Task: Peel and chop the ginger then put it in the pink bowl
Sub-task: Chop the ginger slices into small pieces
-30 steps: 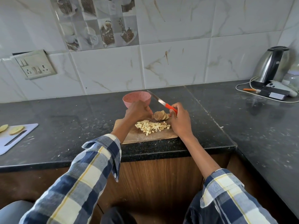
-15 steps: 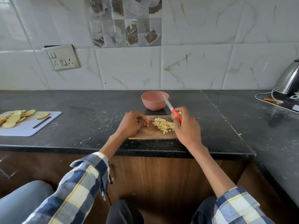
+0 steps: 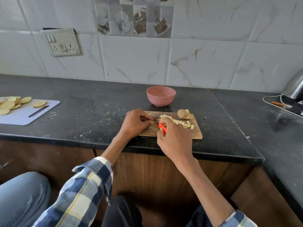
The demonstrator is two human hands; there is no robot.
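A wooden cutting board point(image 3: 196, 134) lies at the counter's front edge. A pile of chopped ginger point(image 3: 180, 122) covers its middle, and a sliced ginger chunk point(image 3: 184, 114) rests at its far right corner. My right hand point(image 3: 173, 138) grips an orange-handled knife point(image 3: 162, 126), blade pointing left and down onto the board. My left hand point(image 3: 136, 122) pinches a small ginger piece point(image 3: 152, 122) against the board right at the blade. The pink bowl point(image 3: 161, 95) stands just behind the board, its inside not visible.
A white cutting board point(image 3: 39, 112) with several pale slices lies at the far left. A kettle point(image 3: 295, 87) with a white cable and small items sits at the far right. A wall socket hangs above the counter. Cabinet fronts and my knees are below.
The knife was raised with its blade pointing toward the bowl; now it is lowered onto the board next to my left fingers. The camera has turned left and tilted down.
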